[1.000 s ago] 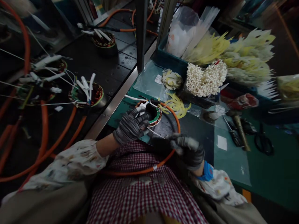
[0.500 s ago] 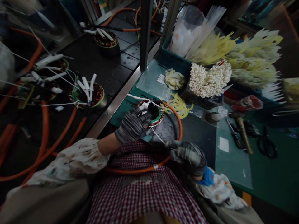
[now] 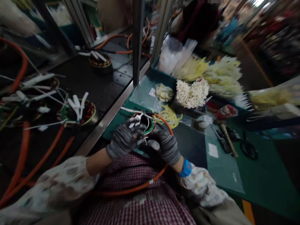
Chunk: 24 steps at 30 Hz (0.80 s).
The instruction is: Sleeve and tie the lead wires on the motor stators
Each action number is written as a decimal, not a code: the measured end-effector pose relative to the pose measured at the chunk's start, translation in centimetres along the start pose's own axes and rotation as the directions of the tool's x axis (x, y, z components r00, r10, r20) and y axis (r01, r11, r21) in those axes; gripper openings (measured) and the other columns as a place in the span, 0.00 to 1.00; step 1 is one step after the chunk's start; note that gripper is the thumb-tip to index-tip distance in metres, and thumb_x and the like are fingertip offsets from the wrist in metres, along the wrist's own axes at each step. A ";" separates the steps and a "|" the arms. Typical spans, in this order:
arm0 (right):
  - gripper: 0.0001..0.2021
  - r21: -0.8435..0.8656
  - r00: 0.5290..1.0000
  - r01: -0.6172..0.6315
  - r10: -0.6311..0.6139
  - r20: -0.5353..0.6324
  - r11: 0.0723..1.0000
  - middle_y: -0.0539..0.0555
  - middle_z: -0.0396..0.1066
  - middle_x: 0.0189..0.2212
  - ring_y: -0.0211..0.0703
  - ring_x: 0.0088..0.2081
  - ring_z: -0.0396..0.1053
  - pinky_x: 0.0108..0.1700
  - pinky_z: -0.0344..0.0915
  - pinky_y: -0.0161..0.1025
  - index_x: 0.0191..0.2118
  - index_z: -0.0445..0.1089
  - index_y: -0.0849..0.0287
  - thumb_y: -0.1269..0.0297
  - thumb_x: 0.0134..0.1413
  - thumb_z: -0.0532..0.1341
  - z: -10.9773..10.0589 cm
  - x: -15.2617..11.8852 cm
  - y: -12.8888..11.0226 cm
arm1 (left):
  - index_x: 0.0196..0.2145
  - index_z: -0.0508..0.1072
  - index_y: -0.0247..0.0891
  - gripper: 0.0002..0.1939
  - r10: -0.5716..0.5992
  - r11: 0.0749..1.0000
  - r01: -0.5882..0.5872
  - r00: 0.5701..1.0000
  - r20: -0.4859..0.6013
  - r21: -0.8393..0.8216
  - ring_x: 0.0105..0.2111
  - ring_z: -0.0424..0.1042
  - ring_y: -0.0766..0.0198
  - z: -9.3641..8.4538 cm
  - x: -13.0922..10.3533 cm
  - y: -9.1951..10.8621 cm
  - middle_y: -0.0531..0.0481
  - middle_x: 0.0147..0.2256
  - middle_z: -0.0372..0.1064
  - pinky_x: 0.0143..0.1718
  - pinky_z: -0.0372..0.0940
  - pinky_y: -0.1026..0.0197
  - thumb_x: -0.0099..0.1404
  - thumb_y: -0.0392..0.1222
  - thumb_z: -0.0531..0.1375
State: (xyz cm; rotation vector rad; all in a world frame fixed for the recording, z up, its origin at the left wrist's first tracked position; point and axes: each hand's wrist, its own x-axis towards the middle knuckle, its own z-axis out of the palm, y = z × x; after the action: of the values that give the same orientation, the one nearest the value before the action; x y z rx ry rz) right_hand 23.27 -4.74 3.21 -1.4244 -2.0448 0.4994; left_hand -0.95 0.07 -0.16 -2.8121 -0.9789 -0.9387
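Note:
A round wound coil part (image 3: pixel 152 125) with a green inner edge lies on the table's near left side, an orange cable (image 3: pixel 169 122) curving from it. My left hand (image 3: pixel 125 139), in a grey striped glove, is at the coil's left rim with fingers bent near white sleeves and a thin white cord. At the lower right rim is my right hand (image 3: pixel 164 145), also gloved, its fingers curled close to the cord. The fingertips of both hands are partly hidden or blurred, so what they pinch is unclear.
More wound coils (image 3: pixel 90 112) with orange cables stand on the dark conveyor at left. Yellow strips (image 3: pixel 171 116), a bundle of white sleeves (image 3: pixel 192 93), a mallet (image 3: pixel 228 137) and scissors (image 3: pixel 248 148) lie to the right. A metal post (image 3: pixel 138 40) rises behind.
My right hand has moved up and left from beside the orange cable to the coil, close to my left hand. The camera view has shifted, showing more of the area behind.

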 end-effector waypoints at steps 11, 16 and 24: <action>0.14 -0.233 1.000 -0.005 0.002 -0.012 0.973 0.58 0.88 0.37 0.50 0.37 0.84 0.39 0.74 0.40 0.51 0.85 0.55 0.56 0.79 0.62 0.6 2.0 -0.5 | 0.45 0.81 0.47 0.11 0.049 0.991 -0.081 0.963 -0.266 -0.109 0.59 0.82 0.50 0.8 0.5 -0.4 0.52 0.43 0.88 0.59 0.82 0.46 0.68 0.34 0.73; 0.13 0.056 1.000 0.014 -0.012 -0.028 0.998 0.55 0.86 0.34 0.47 0.35 0.81 0.40 0.74 0.40 0.46 0.84 0.53 0.55 0.76 0.63 1.1 3.4 0.4 | 0.46 0.82 0.46 0.10 0.057 0.995 -0.073 0.971 -0.232 -0.062 0.63 0.79 0.47 0.7 0.3 -0.4 0.49 0.51 0.87 0.63 0.80 0.43 0.68 0.37 0.74; 0.17 0.619 0.987 -0.159 0.139 0.081 0.769 0.53 0.87 0.40 0.48 0.41 0.83 0.45 0.80 0.44 0.45 0.85 0.52 0.45 0.73 0.66 -0.2 4.1 1.4 | 0.44 0.81 0.45 0.02 0.029 0.999 -0.034 0.985 -0.172 -0.029 0.66 0.78 0.44 0.4 0.3 0.4 0.45 0.55 0.86 0.64 0.80 0.40 0.75 0.43 0.68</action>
State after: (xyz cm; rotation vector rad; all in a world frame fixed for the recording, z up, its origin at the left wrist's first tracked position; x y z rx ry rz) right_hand 23.37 -0.45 3.56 -1.1584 -1.5550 1.1542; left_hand -0.31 0.01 -0.25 -2.7069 -0.9033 -1.1788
